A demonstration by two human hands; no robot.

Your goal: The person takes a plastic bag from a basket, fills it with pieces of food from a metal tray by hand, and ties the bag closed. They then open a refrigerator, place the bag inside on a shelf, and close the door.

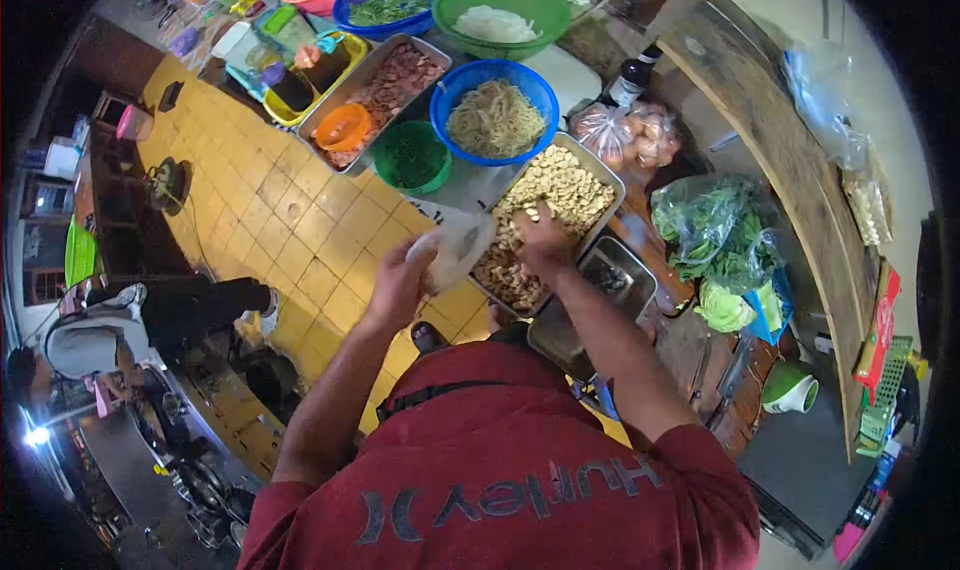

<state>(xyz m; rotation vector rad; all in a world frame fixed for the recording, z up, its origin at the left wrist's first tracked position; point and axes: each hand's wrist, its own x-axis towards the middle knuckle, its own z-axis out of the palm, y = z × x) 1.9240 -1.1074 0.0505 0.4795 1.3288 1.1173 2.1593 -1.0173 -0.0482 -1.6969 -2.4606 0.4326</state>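
Observation:
My left hand (pixel 397 282) is closed on the edge of a translucent plastic bag (pixel 462 250), held beside the left side of a metal tray (pixel 612 192). The tray is full of small pale chopped food pieces (pixel 560 178), browner towards its near end. My right hand (pixel 545 242) reaches down into the tray, its fingers curled among the pieces, with the fingertips partly hidden. Just beyond the tray stands a blue basket (pixel 440 120) of pale noodles (pixel 497 120). A green basket (pixel 428 182) with dark contents is to its left.
A second metal tray (pixel 437 52) holds chopped reddish-brown food and an orange bowl (pixel 343 127). An empty-looking metal pan (pixel 625 270) sits right of my right wrist. Bagged leafy greens (pixel 710 230) and a dark bottle (pixel 632 78) are at right. Another person (pixel 100 340) is at far left.

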